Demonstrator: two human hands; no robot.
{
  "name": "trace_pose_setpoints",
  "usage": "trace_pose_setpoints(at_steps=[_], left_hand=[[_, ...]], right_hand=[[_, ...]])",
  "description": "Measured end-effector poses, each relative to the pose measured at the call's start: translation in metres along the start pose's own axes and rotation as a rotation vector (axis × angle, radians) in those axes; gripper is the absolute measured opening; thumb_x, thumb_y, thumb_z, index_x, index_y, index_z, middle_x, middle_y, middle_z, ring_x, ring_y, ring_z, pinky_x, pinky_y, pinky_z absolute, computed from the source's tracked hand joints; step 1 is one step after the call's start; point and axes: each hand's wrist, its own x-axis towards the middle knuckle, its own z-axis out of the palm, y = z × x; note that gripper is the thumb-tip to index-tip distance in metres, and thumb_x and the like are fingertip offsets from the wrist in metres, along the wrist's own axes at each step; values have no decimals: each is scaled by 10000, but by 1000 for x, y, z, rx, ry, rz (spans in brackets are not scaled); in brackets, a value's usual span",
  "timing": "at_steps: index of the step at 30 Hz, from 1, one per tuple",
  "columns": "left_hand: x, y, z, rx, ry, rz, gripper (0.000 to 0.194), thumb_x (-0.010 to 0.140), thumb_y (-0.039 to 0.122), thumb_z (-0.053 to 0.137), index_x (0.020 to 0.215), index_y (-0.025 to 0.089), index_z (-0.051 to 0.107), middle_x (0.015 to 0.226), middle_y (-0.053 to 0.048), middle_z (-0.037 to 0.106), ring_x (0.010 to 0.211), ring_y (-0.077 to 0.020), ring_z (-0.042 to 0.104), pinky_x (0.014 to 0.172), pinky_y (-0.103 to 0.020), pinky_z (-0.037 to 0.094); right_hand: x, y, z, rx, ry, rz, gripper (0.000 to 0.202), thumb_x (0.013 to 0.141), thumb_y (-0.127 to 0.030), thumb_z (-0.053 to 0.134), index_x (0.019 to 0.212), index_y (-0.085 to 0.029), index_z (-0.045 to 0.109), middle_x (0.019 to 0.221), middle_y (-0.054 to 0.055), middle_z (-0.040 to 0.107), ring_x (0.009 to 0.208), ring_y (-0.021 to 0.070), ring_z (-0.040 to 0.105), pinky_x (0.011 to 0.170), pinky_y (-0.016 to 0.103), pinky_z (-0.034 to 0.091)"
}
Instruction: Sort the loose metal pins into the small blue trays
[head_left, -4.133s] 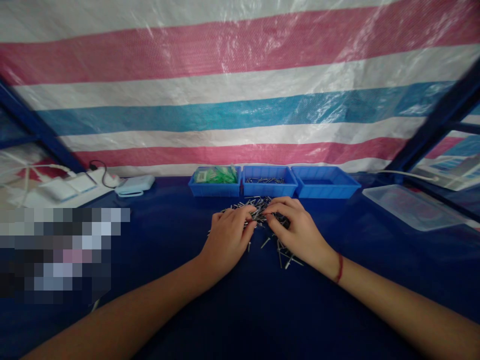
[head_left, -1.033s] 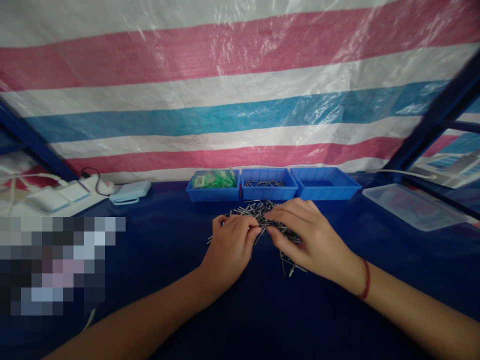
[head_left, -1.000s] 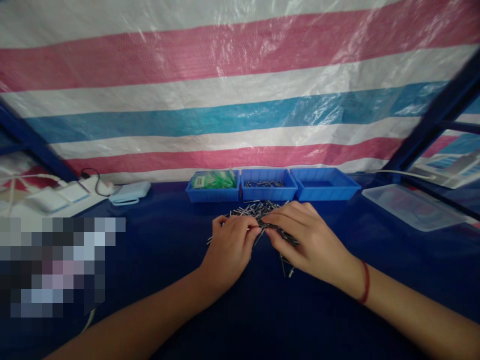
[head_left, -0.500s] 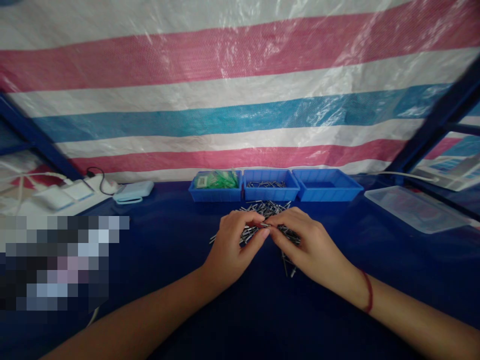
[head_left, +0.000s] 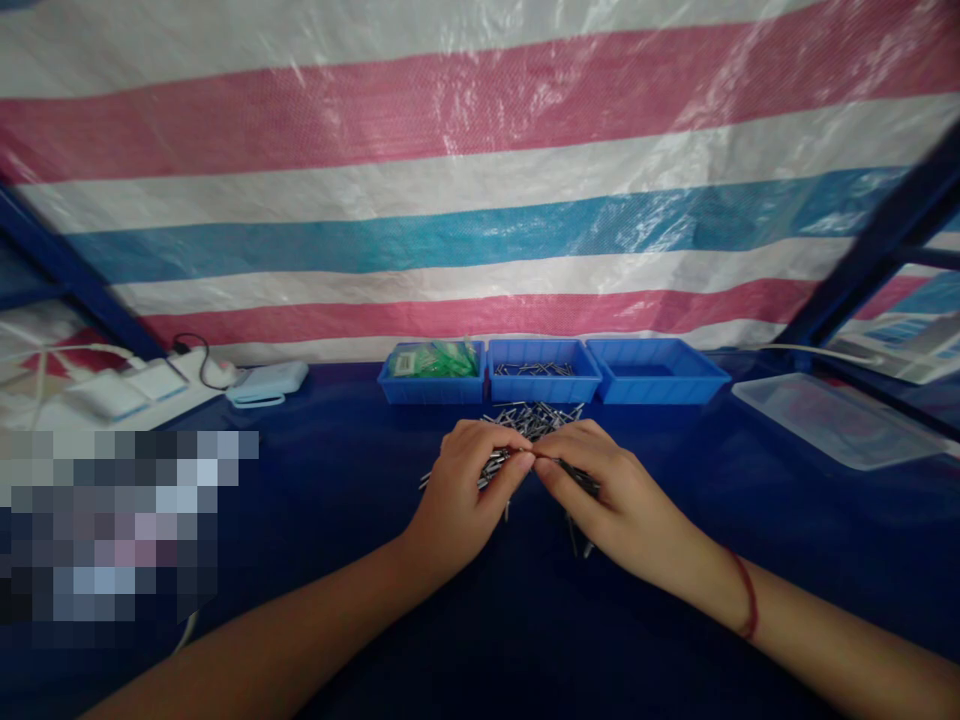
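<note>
My left hand (head_left: 463, 485) and my right hand (head_left: 611, 485) meet fingertip to fingertip over a loose pile of blind rivets (head_left: 536, 420), thin metal pins with thicker silver ends. Thumb and forefinger of each hand are pinched together. A small blind rivet is held between the fingertips, almost wholly covered by them now. Parts of the pile are hidden behind both hands, and a few rivets stick out below my right hand.
Three blue bins stand behind the pile: the left bin (head_left: 431, 392) holds green plastic packets, the middle bin (head_left: 544, 390) several rivets, and the right bin (head_left: 660, 390) shows a bare floor. A clear lid (head_left: 847, 425) lies right; a power strip (head_left: 157, 400) and light-blue device (head_left: 268, 384) sit left.
My fingertips have drawn closer together and now cover the small metal piece that showed between them. My left hand has stayed nearly in place; my right has shifted slightly.
</note>
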Motion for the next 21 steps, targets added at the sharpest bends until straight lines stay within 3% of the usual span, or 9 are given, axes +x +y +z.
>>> trace_pose_setpoints(at_steps=[4, 21], left_hand=[[0, 1, -1, -2, -4, 21, 61, 874, 201, 524, 891, 203, 583, 858, -20, 652, 839, -170, 594, 771, -325, 443], [0, 1, 0, 35, 0, 11, 80, 880, 196, 514, 915, 200, 587, 873, -26, 653, 845, -170, 599, 792, -325, 447]], right_hand=[[-2, 2, 1, 14, 0, 23, 161, 885, -183, 482, 815, -210, 625, 812, 0, 665, 809, 150, 582, 798, 331, 407], [-3, 7, 2, 25, 205, 97, 28, 811, -214, 579, 824, -200, 601, 784, 11, 637, 723, 149, 592, 662, 287, 473]])
